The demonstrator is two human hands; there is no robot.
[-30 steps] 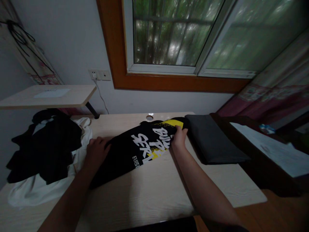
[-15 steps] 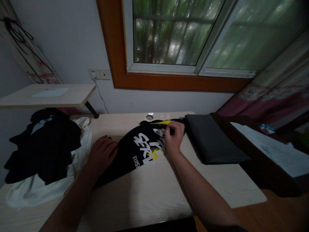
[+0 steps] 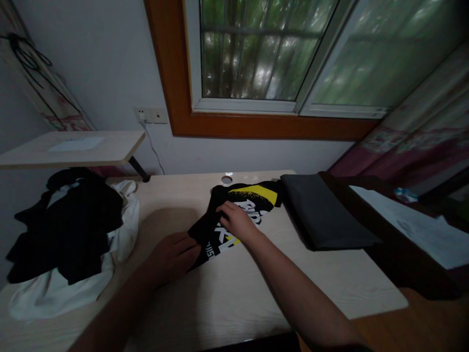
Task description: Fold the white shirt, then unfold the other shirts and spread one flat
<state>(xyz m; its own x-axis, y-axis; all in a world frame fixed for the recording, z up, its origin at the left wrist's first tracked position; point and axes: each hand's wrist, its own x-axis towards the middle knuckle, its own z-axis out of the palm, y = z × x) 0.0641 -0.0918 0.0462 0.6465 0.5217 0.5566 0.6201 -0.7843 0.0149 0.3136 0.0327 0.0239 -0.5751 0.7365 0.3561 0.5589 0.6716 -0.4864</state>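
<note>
A black T-shirt point(image 3: 252, 195) with white lettering and a yellow patch lies on the table, its left side folded over part of the print. My left hand point(image 3: 179, 254) is closed around the left end of the cloth, low near the table. Over the middle of the shirt, my right hand point(image 3: 236, 222) has its fingers drawn together at the edge of the folded part, covering some of the letters.
Left on the wooden table point(image 3: 242, 293) lies a heap of black clothes point(image 3: 73, 225) over white cloth point(image 3: 62, 293), under a raised shelf point(image 3: 120, 146). A dark grey folded item point(image 3: 322, 210) lies to the right. Behind are a socket point(image 3: 150, 115) and window.
My left hand has moved right, bringing the shirt's left part over toward the middle. My right hand has shifted left from the far right end, uncovering the yellow patch.
</note>
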